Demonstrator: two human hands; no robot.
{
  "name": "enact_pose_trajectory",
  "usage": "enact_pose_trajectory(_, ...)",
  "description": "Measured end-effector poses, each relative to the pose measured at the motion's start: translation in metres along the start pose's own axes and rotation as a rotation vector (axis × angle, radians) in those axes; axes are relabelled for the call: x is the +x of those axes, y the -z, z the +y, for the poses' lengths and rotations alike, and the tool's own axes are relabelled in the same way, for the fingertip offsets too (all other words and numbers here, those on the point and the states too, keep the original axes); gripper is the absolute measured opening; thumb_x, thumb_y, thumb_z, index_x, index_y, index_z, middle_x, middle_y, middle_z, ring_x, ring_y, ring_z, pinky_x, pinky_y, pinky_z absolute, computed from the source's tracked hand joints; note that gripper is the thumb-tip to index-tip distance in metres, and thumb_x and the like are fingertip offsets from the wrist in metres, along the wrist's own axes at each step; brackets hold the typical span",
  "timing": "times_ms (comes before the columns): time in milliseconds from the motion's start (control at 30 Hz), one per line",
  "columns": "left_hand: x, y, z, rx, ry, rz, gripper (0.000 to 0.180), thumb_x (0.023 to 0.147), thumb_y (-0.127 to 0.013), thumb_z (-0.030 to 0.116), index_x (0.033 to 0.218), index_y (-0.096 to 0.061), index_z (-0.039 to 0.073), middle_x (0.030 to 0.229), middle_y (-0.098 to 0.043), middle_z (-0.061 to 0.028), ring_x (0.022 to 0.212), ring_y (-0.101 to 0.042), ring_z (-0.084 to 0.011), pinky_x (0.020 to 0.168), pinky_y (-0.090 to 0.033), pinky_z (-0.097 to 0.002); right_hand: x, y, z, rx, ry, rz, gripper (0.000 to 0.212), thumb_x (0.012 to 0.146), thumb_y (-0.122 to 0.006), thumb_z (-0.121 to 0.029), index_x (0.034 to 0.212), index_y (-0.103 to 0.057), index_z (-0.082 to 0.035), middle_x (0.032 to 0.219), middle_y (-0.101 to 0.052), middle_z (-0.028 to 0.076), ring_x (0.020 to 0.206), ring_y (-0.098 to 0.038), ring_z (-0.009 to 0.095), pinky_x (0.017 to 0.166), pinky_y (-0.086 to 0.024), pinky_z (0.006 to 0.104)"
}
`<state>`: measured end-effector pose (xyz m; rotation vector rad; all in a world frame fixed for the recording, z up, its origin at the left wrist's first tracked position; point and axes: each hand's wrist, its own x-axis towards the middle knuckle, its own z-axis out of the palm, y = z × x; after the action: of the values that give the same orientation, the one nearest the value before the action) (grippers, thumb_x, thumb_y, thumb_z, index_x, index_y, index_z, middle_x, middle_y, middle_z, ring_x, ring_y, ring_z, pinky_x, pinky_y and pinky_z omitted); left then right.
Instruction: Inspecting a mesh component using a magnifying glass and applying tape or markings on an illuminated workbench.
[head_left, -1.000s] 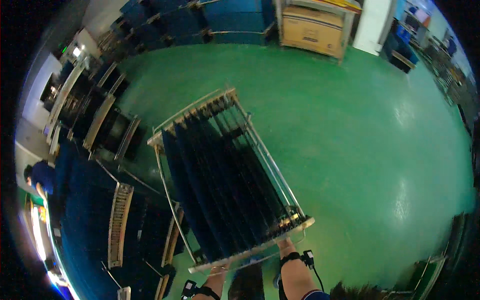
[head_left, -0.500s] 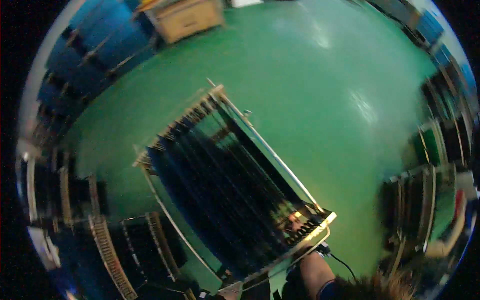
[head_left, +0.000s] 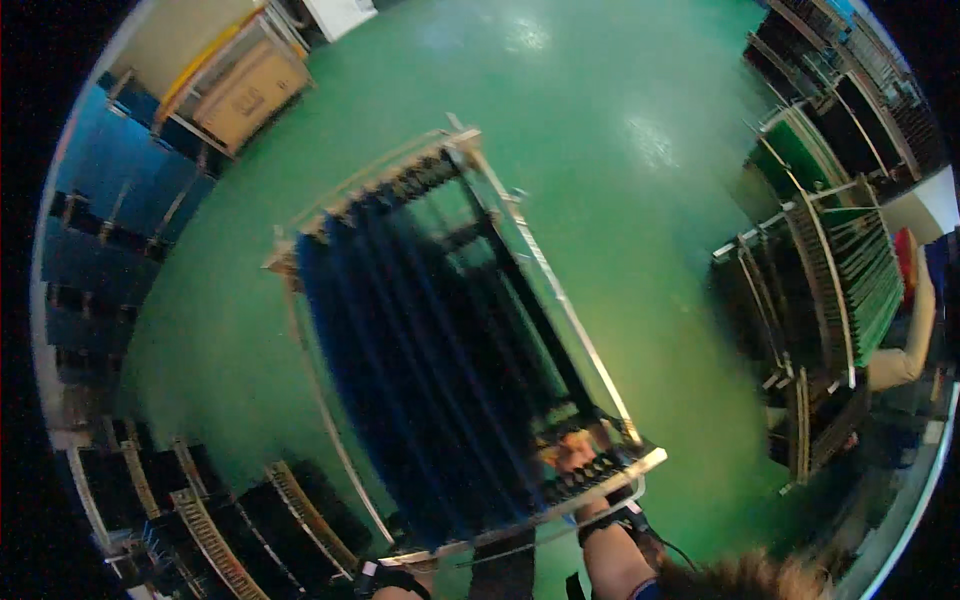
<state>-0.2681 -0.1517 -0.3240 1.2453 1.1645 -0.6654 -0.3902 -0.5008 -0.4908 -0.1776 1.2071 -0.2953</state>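
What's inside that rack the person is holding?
Dark blue panels sit side by side in the rack, green floor showing through gaps toward its right. What lies beneath the panels is covered.

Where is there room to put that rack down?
Bare green floor spreads beyond the rack and along its right, up to the right-hand racks. More lies on its left, before the blue stacks. It's crowded at lower left, where other racks stand close together, and along the right edge.
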Motion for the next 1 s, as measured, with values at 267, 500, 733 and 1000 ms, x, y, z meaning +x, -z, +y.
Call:
enact_pose_trajectory(267, -0.023, -0.03, 0.002, 0.232, 0.038, 0.014, 0.033, 0.086, -0.052, 0.031, 0.111, -0.055, 0.01, 0.092, -0.064, -0.0137, 0.08, -0.062, -0.0284, 0.072, -0.049, -0.0446, 0.017, 0.05, -0.044, 0.001, 0.031, 0.066, 0.016, 0.089, -0.05, -0.023, 0.089, -0.053, -0.007, 0.07, -0.053, 0.007, 0.058, -0.05, 0.018, 0.05, -0.04, 0.0315)
enact_pose_trajectory(500, -0.016, -0.084, -0.019, 0.416, 0.074, -0.016, 0.03, 0.086, -0.052, 0.029, 0.109, -0.056, 0.01, 0.092, -0.064, -0.0131, 0.079, -0.063, -0.0276, 0.069, -0.05, -0.0436, 0.03, 0.087, -0.075, -0.052, 0.043, 0.123, 0.016, 0.089, -0.051, -0.022, 0.087, -0.053, -0.006, 0.068, -0.053, 0.007, 0.054, -0.05, 0.018, 0.047, -0.04, 0.0306)
enact_pose_trajectory(733, 0.011, -0.158, -0.053, 0.684, 0.07, -0.071, 0.027, 0.087, -0.051, 0.027, 0.107, -0.057, 0.009, 0.091, -0.064, -0.0125, 0.077, -0.063, -0.0269, 0.066, -0.05, -0.0426, 0.035, 0.123, -0.108, -0.105, 0.071, 0.17, 0.015, 0.089, -0.051, -0.021, 0.085, -0.052, -0.006, 0.065, -0.052, 0.007, 0.051, -0.05, 0.017, 0.045, -0.04, 0.0297)
enact_pose_trajectory(1000, 0.042, -0.285, -0.073, 0.993, -0.136, -0.037, 0.024, 0.088, -0.051, 0.024, 0.104, -0.058, 0.009, 0.09, -0.064, -0.0118, 0.076, -0.063, -0.026, 0.063, -0.051, -0.0415, 0.022, 0.138, -0.152, -0.18, 0.112, 0.194, 0.015, 0.088, -0.052, -0.019, 0.083, -0.052, -0.005, 0.061, -0.052, 0.007, 0.047, -0.05, 0.017, 0.041, -0.039, 0.0286)
